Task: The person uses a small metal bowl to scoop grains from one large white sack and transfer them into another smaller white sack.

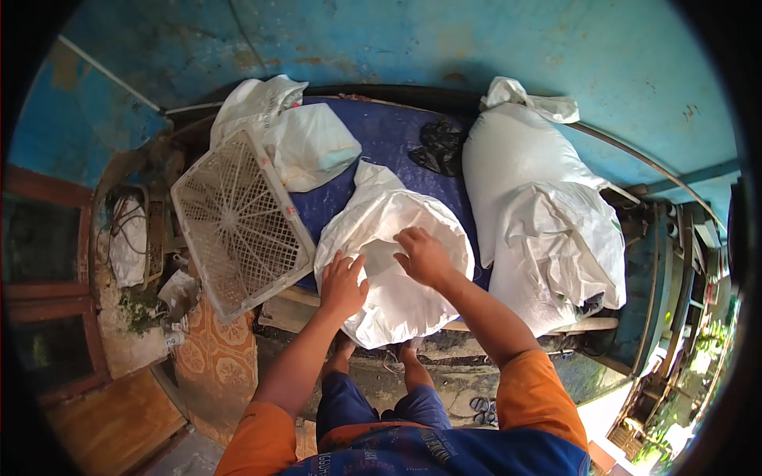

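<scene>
A white woven sack (389, 309) stands in front of me with its mouth spread wide. Pale grey contents show faintly inside, too dim to name. My left hand (343, 285) rests at the left side of the mouth, fingers stretched and apart. Over the opening, my right hand (425, 256) has its fingers bent and its thumb set apart, with nothing seen in it. To the right, a full white sack (516, 155) leans by the wall, and a second bulging sack (556, 262) with a crumpled top sits nearer to me.
A white plastic crate (238, 222) tilts on its side at the left. Behind it lie white plastic bags (309, 147) on a blue covered platform (385, 131). One black plastic bag (440, 148) lies near the full sack. Sandals (482, 410) sit on the ground at lower right.
</scene>
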A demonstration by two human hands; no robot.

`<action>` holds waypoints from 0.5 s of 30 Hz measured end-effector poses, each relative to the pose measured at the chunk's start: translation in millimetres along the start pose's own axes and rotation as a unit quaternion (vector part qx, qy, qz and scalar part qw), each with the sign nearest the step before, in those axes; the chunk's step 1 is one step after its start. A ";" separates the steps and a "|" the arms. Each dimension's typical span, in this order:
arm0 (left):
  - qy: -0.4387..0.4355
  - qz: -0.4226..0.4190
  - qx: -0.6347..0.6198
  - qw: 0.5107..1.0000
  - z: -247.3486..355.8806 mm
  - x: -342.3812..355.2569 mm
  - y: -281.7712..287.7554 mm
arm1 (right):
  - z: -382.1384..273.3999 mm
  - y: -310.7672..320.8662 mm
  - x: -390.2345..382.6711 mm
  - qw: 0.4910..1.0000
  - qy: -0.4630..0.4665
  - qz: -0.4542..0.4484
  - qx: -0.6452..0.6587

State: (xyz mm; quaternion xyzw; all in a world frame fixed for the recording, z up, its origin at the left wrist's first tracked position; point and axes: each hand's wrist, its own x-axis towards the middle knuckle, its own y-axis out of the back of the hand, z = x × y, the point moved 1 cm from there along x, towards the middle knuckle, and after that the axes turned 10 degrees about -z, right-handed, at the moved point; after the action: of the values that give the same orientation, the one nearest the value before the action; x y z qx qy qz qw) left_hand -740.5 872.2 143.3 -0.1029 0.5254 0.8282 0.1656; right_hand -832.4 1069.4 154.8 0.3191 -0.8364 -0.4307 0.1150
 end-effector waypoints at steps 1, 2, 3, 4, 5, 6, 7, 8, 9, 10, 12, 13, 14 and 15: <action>0.014 -0.023 -0.031 0.999 0.2 4.0 -0.2 | -0.4 5.2 -14.7 1.000 0.012 0.019 0.001; 0.008 -0.008 -0.031 0.999 1.3 2.0 -0.4 | -6.6 9.7 -29.5 0.999 -0.004 0.036 0.035; 0.002 0.019 -0.040 0.999 3.3 -3.9 -0.6 | -15.2 14.1 -44.1 0.996 -0.021 0.056 0.070; -0.003 0.031 -0.058 0.998 6.8 -11.2 -0.4 | -19.9 19.5 -60.3 0.994 -0.020 0.078 0.068; -0.008 0.042 -0.073 0.996 8.1 -21.0 -1.4 | -25.7 24.6 -76.0 0.992 -0.032 0.094 0.073; -0.020 0.060 -0.087 0.994 7.2 -30.7 -7.3 | -28.9 30.4 -93.2 0.988 -0.053 0.121 0.075; -0.032 0.080 -0.100 0.991 7.8 -41.4 -12.7 | -30.3 37.2 -109.7 0.983 -0.071 0.150 0.076; -0.033 0.089 -0.093 0.991 13.8 -54.8 -14.5 | -26.4 44.4 -127.1 0.978 -0.094 0.184 0.044; -0.031 0.083 -0.100 0.991 12.2 -67.2 -21.9 | -24.8 52.8 -143.2 0.966 -0.140 0.208 0.060; -0.024 0.062 -0.095 0.993 14.5 -77.8 -25.8 | -16.3 61.3 -158.5 0.953 -0.173 0.249 0.031; -0.017 0.043 -0.085 0.995 14.5 -102.9 -32.0 | 7.1 77.3 -185.3 0.916 -0.242 0.318 -0.024; -0.007 0.024 -0.097 0.995 12.7 -110.3 -38.9 | 23.0 89.1 -197.9 0.891 -0.282 0.351 -0.054; 0.005 0.004 -0.109 0.994 11.7 -117.7 -43.8 | 37.8 103.4 -211.3 0.863 -0.324 0.373 -0.109; -0.001 0.005 -0.105 0.994 13.6 -121.5 -45.0 | 53.0 119.9 -222.0 0.829 -0.362 0.394 -0.162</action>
State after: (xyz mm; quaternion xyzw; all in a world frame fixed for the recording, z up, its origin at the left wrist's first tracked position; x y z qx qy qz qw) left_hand -611.0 882.0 153.4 -0.1163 0.4358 0.8798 0.1499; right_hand -738.4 1295.2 236.3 -0.2395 -0.7908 -0.5631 0.0141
